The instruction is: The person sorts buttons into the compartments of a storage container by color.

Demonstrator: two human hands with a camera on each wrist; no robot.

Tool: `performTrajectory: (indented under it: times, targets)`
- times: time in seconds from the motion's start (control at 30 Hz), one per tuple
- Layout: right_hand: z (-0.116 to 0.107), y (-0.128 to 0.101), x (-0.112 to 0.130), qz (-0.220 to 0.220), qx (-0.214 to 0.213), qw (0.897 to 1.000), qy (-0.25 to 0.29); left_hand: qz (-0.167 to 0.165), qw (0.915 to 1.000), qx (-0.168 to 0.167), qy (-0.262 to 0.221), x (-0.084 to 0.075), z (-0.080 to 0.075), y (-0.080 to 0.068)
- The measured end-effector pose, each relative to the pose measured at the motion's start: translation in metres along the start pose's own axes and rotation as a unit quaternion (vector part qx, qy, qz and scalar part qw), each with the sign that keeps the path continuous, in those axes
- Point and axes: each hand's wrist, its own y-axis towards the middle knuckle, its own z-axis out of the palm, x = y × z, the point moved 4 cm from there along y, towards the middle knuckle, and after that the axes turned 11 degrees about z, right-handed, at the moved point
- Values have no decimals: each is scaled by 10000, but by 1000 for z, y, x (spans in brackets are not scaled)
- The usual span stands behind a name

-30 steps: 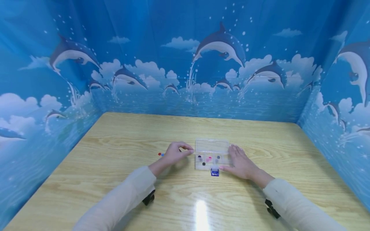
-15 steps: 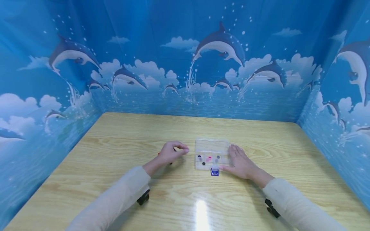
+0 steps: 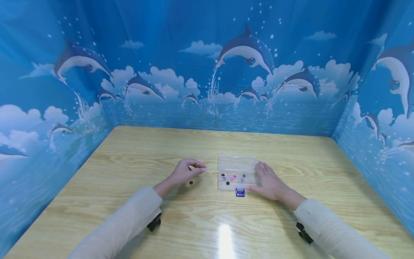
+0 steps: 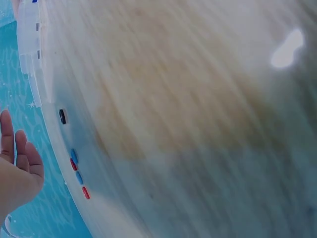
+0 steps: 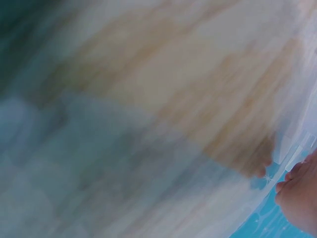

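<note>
A clear plastic compartment box (image 3: 226, 187) lies with its lid (image 3: 237, 162) raised toward the back. Several small round button-like pieces, black, pink and grey, sit in its compartments. My right hand (image 3: 270, 183) rests flat along the box's right end, fingers extended, thumb at the front edge. Left of the box, my left hand (image 3: 185, 172) hovers over the table, fingers loosely bent, thumb tip near the index tip; nothing shows between them. Close below it lies a dark button-like piece (image 3: 191, 182). The left wrist view shows my left hand (image 4: 20, 168) with relaxed fingers.
At the box's front edge is a blue clasp-like piece (image 3: 240, 192). Red and blue pieces (image 4: 79, 177) lie in a row on the wooden table (image 3: 194, 223) near the black one (image 4: 62, 116). A dolphin-print curtain (image 3: 207, 72) borders the table's back and sides.
My left hand has moved left, away from the box, uncovering a dark piece and covering the red and blue ones in the head view. The right hand and box have stayed put.
</note>
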Motion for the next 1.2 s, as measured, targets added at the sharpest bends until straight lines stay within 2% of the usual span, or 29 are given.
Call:
performTrajectory:
  times: [0.17, 0.4, 0.73, 0.9, 1.2]
  targets:
    - [0, 1, 0, 14, 7, 10000, -16, -3, 10000, 61, -12, 4, -4, -4]
    - [-1, 1, 1, -10, -63, 10000, -47, 244, 9997, 66, -41, 9, -10, -9]
    - [1, 2, 0, -45, -64, 9999, -69, 424, 9991, 30, -91, 14, -16, -15]
    - [0, 1, 0, -46, -58, 10000, -50, 423, 9991, 4, 10, 19, -18, -18]
    - [1, 1, 0, -1, 17, 10000, -64, 250, 9993, 172, 235, 26, -19, -22]
